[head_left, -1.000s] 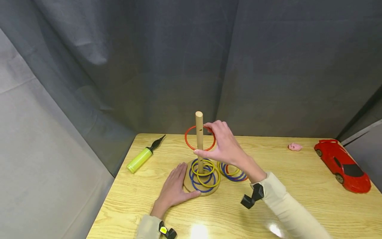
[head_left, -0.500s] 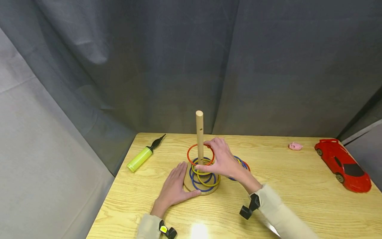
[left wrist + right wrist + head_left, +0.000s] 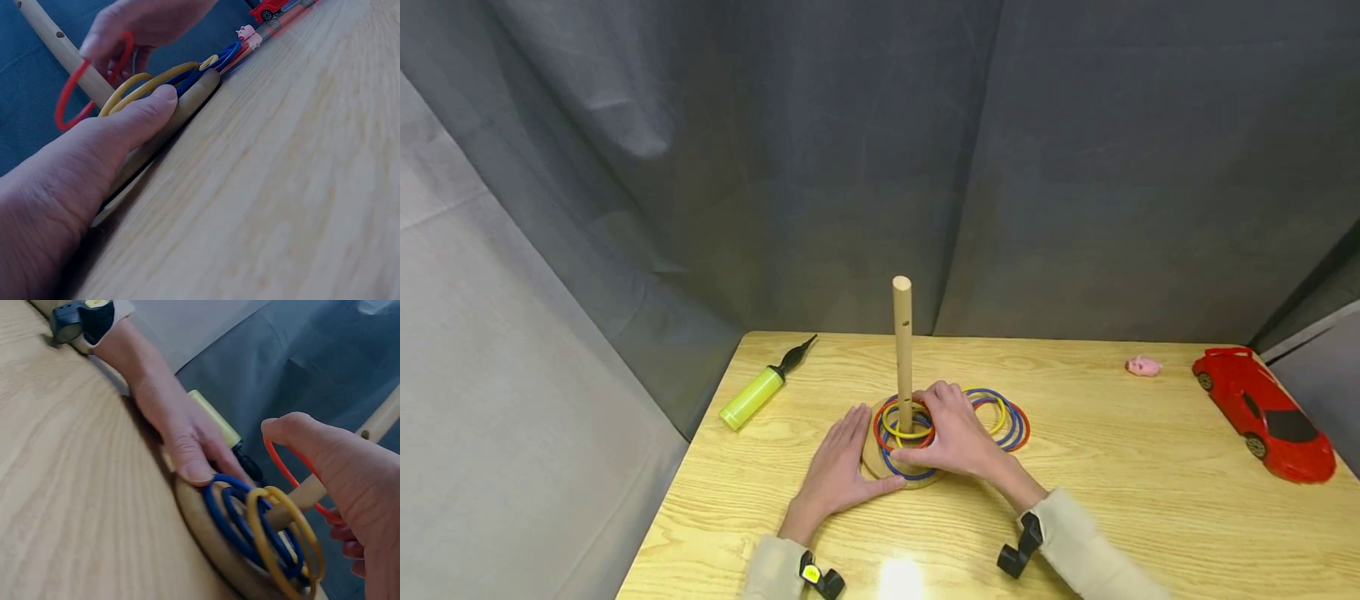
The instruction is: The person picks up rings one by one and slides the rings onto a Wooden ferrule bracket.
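Holding the red ring (image 3: pixel 901 422) in your right hand (image 3: pixel 951 435), you have it low around the wooden pole (image 3: pixel 902 350), just above the other rings. The right wrist view shows your thumb and fingers curled round the ring's rim. The ring (image 3: pixel 305 481) is tilted there, with the pole going through it. In the left wrist view the ring (image 3: pixel 87 84) hangs on the pole at a slant, with your right hand (image 3: pixel 147 25) gripping its far side.

Under the red ring, yellow rings (image 3: pixel 908 421) and blue rings (image 3: pixel 904 460) lie stacked around the pole on the round wooden base (image 3: pixel 872 460). Your left hand (image 3: pixel 837 473) lies flat on the table (image 3: pixel 1120 500), fingers straight, with the fingertips pressing against the left edge of the base. The left wrist view shows your thumb (image 3: pixel 150 112) lying along the rim of the base.

Just to the right of the base, a small pile of loose rings (image 3: pixel 1003 417) in yellow, blue and red lies on the table, partly hidden behind your right hand.

Farther out, a yellow-green air pump (image 3: pixel 760 387) lies near the left edge of the table. A little pink pig toy (image 3: pixel 1144 365) sits near the far right, and a red toy car (image 3: pixel 1266 412) is parked just beside it at the right edge.
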Demonstrator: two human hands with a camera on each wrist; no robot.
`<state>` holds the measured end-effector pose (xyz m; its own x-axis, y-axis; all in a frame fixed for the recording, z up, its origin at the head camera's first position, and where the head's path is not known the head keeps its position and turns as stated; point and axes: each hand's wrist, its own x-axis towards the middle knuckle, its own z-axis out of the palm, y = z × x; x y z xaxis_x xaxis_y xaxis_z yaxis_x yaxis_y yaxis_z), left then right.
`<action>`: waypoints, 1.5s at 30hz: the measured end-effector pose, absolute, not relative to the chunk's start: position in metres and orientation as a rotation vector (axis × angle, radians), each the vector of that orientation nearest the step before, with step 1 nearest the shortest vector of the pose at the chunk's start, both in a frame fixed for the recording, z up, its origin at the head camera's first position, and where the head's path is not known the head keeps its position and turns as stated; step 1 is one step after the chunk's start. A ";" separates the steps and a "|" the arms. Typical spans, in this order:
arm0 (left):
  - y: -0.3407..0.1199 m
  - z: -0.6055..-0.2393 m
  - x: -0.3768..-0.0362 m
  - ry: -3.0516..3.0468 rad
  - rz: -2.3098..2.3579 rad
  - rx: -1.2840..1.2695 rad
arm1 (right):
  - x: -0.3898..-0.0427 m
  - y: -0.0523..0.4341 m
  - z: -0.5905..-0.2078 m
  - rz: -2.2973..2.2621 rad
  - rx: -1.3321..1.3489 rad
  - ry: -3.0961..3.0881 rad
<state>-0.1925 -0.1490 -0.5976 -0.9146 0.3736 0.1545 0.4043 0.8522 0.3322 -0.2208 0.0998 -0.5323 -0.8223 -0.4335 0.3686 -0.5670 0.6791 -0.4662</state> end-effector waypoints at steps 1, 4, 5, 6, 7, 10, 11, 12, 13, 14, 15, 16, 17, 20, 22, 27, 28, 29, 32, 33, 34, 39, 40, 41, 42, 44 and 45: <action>-0.149 -0.598 -0.192 -2.944 -0.556 -0.619 | -0.220 0.099 -0.535 0.841 0.808 -2.671; -0.149 -0.598 -0.192 -2.952 -0.557 -0.624 | -0.218 0.096 -0.543 0.823 0.801 -2.681; -0.149 -0.598 -0.192 -2.954 -0.558 -0.626 | -0.218 0.095 -0.545 0.819 0.797 -2.683; -0.149 -0.598 -0.192 -2.957 -0.559 -0.627 | -0.218 0.095 -0.547 0.816 0.793 -2.681; -0.149 -0.598 -0.192 -2.957 -0.561 -0.628 | -0.217 0.094 -0.548 0.811 0.789 -2.681; -0.149 -0.598 -0.192 -2.959 -0.554 -0.625 | -0.216 0.092 -0.552 0.801 0.791 -2.676; -0.149 -0.598 -0.193 -2.956 -0.556 -0.623 | -0.215 0.091 -0.552 0.797 0.792 -2.675; -0.150 -0.598 -0.193 -2.955 -0.556 -0.621 | -0.215 0.090 -0.552 0.796 0.792 -2.676; -0.150 -0.597 -0.193 -2.956 -0.556 -0.619 | -0.214 0.090 -0.553 0.796 0.791 -2.677; -0.150 -0.598 -0.193 -2.954 -0.552 -0.617 | -0.214 0.090 -0.553 0.802 0.785 -2.679; -0.150 -0.597 -0.193 -2.954 -0.553 -0.614 | -0.213 0.090 -0.552 0.814 0.773 -2.682; -0.149 -0.598 -0.193 -2.954 -0.555 -0.611 | -0.211 0.091 -0.552 0.828 0.760 -2.684; -0.149 -0.598 -0.194 -2.957 -0.556 -0.609 | -0.210 0.093 -0.550 0.846 0.747 -2.696; -0.148 -0.598 -0.194 -2.969 -0.553 -0.601 | -0.207 0.100 -0.546 0.893 0.708 -2.707; -0.148 -0.597 -0.195 -2.976 -0.554 -0.597 | -0.205 0.106 -0.544 0.917 0.700 -2.705; -0.149 -0.597 -0.194 -2.973 -0.559 -0.599 | -0.202 0.125 -0.542 0.971 0.668 -2.656; -0.150 -0.597 -0.193 -2.967 -0.560 -0.601 | -0.202 0.128 -0.542 0.976 0.657 -2.646; -0.150 -0.597 -0.193 -2.963 -0.561 -0.602 | -0.202 0.132 -0.542 0.975 0.646 -2.641; -0.151 -0.598 -0.192 -2.952 -0.563 -0.608 | -0.203 0.144 -0.545 0.968 0.612 -2.640; -0.151 -0.598 -0.192 -2.950 -0.569 -0.611 | -0.203 0.148 -0.546 0.970 0.600 -2.647; -0.151 -0.598 -0.192 -2.947 -0.571 -0.615 | -0.204 0.153 -0.549 0.963 0.588 -2.655; -0.152 -0.597 -0.191 -2.946 -0.587 -0.615 | -0.214 0.176 -0.561 0.921 0.504 -2.684; -0.152 -0.597 -0.191 -2.940 -0.588 -0.615 | -0.217 0.181 -0.564 0.907 0.486 -2.687; -0.152 -0.597 -0.191 -2.936 -0.594 -0.615 | -0.219 0.185 -0.565 0.902 0.470 -2.689; -0.152 -0.597 -0.191 -2.932 -0.599 -0.615 | -0.222 0.189 -0.567 0.897 0.457 -2.695; -0.151 -0.597 -0.192 -2.928 -0.601 -0.618 | -0.226 0.196 -0.569 0.899 0.430 -2.714; -0.151 -0.598 -0.193 -2.929 -0.596 -0.620 | -0.227 0.200 -0.570 0.897 0.418 -2.726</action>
<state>-0.1929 -0.1512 -0.5976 -0.9136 0.3718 0.1646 0.4065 0.8415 0.3559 -0.2270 0.1996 -0.5704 -0.9301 -0.1931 0.3124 -0.3409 0.7703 -0.5389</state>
